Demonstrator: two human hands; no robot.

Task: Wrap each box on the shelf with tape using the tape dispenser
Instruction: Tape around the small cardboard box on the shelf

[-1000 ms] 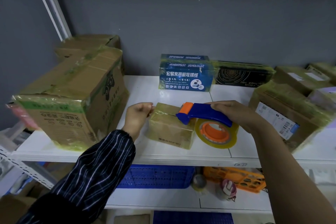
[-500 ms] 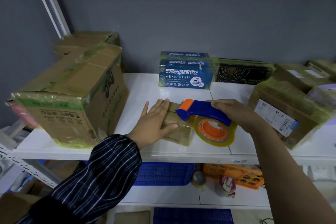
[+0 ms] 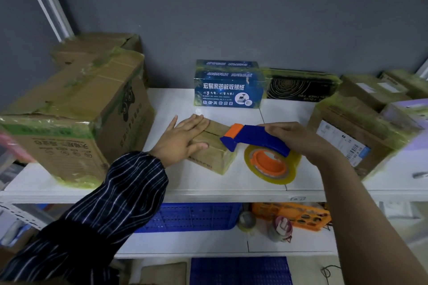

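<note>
— Through the head camera, where was the small box?
— Near the front edge of the white shelf, between a large carton on the left and a labelled carton on the right, apart from both.
— And the left hand?
— It lay flat on the small box's top, fingers straight and spread, pressing down and gripping nothing.
— The right hand?
— Its fingers were curled round the blue handle of the tape dispenser. The dispenser's orange-tipped nose met the box's upper right edge. Its yellowish tape roll hung just beside the box's right face; whether the roll touched the shelf, I could not tell.
— Anything behind?
— A blue printed box and a black box stood side by side against the grey wall. On the level below sat a blue crate and an orange crate.
</note>
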